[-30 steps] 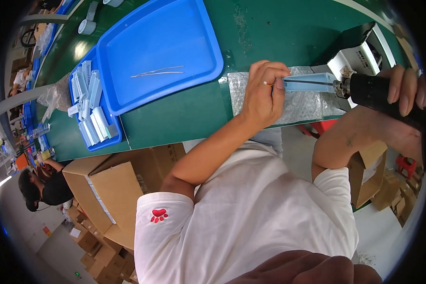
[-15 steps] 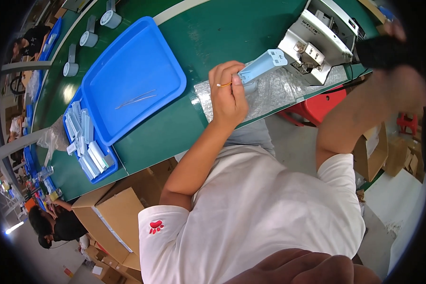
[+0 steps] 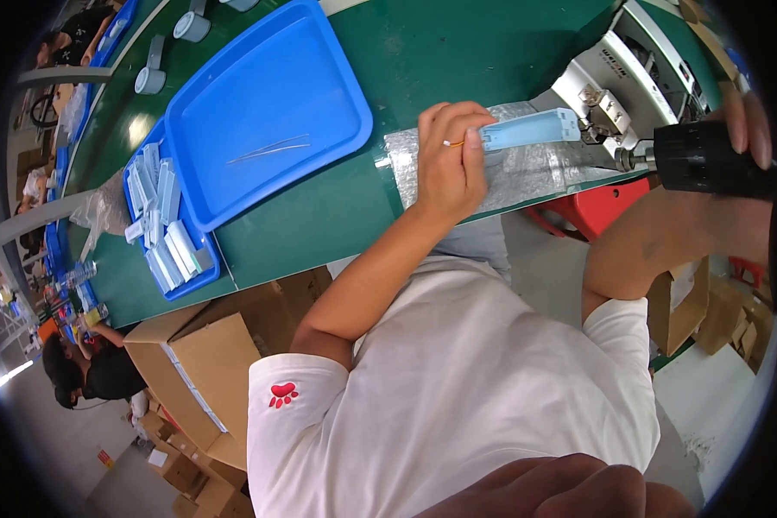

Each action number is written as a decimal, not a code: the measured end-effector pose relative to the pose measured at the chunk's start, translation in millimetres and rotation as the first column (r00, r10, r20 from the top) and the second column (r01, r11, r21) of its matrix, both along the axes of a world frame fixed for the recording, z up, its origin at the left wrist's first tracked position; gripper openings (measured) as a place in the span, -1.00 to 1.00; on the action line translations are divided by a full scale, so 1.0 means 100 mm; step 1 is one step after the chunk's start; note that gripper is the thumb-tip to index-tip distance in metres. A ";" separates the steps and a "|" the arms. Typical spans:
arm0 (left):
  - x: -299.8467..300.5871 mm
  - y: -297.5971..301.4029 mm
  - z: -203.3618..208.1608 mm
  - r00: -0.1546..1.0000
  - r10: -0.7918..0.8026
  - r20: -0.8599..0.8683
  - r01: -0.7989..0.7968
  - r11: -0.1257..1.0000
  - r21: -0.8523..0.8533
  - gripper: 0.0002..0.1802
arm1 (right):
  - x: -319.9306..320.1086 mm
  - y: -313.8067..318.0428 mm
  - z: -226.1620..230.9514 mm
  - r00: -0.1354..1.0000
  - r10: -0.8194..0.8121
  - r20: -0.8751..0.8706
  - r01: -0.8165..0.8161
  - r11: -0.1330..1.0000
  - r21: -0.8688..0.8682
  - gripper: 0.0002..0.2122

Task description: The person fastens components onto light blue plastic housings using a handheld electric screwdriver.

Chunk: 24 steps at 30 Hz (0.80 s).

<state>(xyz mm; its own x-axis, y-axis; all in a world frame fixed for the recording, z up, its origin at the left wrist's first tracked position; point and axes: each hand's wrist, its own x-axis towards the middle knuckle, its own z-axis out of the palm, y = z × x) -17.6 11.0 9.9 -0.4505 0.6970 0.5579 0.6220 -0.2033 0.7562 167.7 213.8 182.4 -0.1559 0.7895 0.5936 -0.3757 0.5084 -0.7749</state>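
Note:
My left hand (image 3: 451, 168) is closed round one end of a long light-blue plastic housing (image 3: 533, 131). A short orange-yellow wire (image 3: 454, 144) with a small white end sticks out by its fingers. The housing points right, its far end close to a silver-grey screw feeder (image 3: 623, 79). At the right edge, my right hand (image 3: 750, 129) grips a black electric screwdriver (image 3: 699, 157); only some of its fingers show. The screwdriver's metal nose points left, just in front of the feeder and below the housing's far end, apart from it.
Under the housing lies a silvery plastic sheet (image 3: 406, 168) on the green bench. To the left are a blue tray (image 3: 259, 95) with thin wires and a smaller blue tray (image 3: 205, 281) of light-blue parts. Light-blue cups (image 3: 150, 81) stand beyond. A red stool (image 3: 609, 211) sits below the bench edge.
The screwdriver has swung round and come into plain view, its nose now beside the feeder. The housing has turned from slanting upward to nearly level, and my view has shifted.

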 end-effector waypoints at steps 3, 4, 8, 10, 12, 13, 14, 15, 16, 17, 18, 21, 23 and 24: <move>0.00 0.01 -0.02 1.000 0.001 -0.003 -0.001 1.000 -0.006 -0.68 | -0.55 -0.61 0.13 1.000 0.018 -0.002 -0.018 1.000 0.001 -0.29; 0.00 0.02 -0.02 1.000 -0.011 0.006 0.011 1.000 -0.007 -0.68 | -0.62 -0.64 0.12 1.000 0.023 -0.003 -0.023 1.000 0.004 -0.29; 0.01 0.02 -0.02 1.000 -0.026 0.014 0.026 1.000 -0.005 -0.69 | -0.84 -0.72 0.08 0.999 0.049 -0.004 -0.049 0.999 0.019 -0.29; 0.00 0.02 -0.02 0.999 -0.026 0.018 0.026 1.000 -0.003 -0.70 | -0.82 -0.72 0.05 0.998 0.061 -0.003 -0.061 0.998 0.027 -0.28; 0.01 0.02 -0.03 0.999 -0.031 0.024 0.031 1.000 0.000 -0.70 | -0.80 -0.72 0.03 0.998 0.067 -0.001 -0.066 0.997 0.037 -0.28; 0.02 0.03 -0.03 0.999 -0.022 0.035 0.022 1.000 0.020 -0.74 | -0.79 -0.69 0.00 0.998 0.068 -0.001 -0.068 0.997 0.041 -0.28; 0.02 0.04 -0.03 0.999 -0.014 0.046 0.012 0.999 0.040 -0.78 | -0.78 -0.71 0.00 0.998 0.068 0.000 -0.068 0.997 0.047 -0.28; 0.02 0.03 -0.03 0.999 -0.014 0.047 0.013 0.999 0.037 -0.78 | -0.76 -0.70 -0.01 0.998 0.069 0.000 -0.069 0.996 0.052 -0.28; 0.01 0.02 -0.02 0.999 -0.021 0.034 0.020 1.000 0.014 -0.74 | -0.70 -0.66 -0.03 0.997 0.072 0.000 -0.072 0.996 0.059 -0.28; 0.00 0.01 -0.02 0.999 -0.029 0.022 0.029 1.000 -0.008 -0.70 | -0.63 -0.60 -0.05 0.997 0.075 -0.001 -0.074 0.995 0.066 -0.27; -0.01 0.02 -0.02 0.999 -0.028 0.022 0.028 1.000 -0.008 -0.70 | -0.56 -0.52 -0.09 0.997 0.077 -0.001 -0.077 0.994 0.074 -0.27; -0.02 0.03 -0.03 0.999 -0.027 0.024 0.027 1.000 -0.001 -0.70 | -0.49 -0.50 -0.10 0.997 0.079 -0.002 -0.078 0.992 0.095 -0.27; -0.02 0.03 -0.02 0.999 -0.028 0.038 0.028 1.000 -0.010 -0.71 | -0.49 -0.49 -0.11 0.996 0.084 -0.005 -0.083 0.990 0.110 -0.26; -0.03 0.03 -0.01 0.999 -0.024 0.035 0.025 1.000 -0.010 -0.71 | -0.49 -0.50 -0.11 0.996 0.089 -0.009 -0.087 0.989 0.118 -0.26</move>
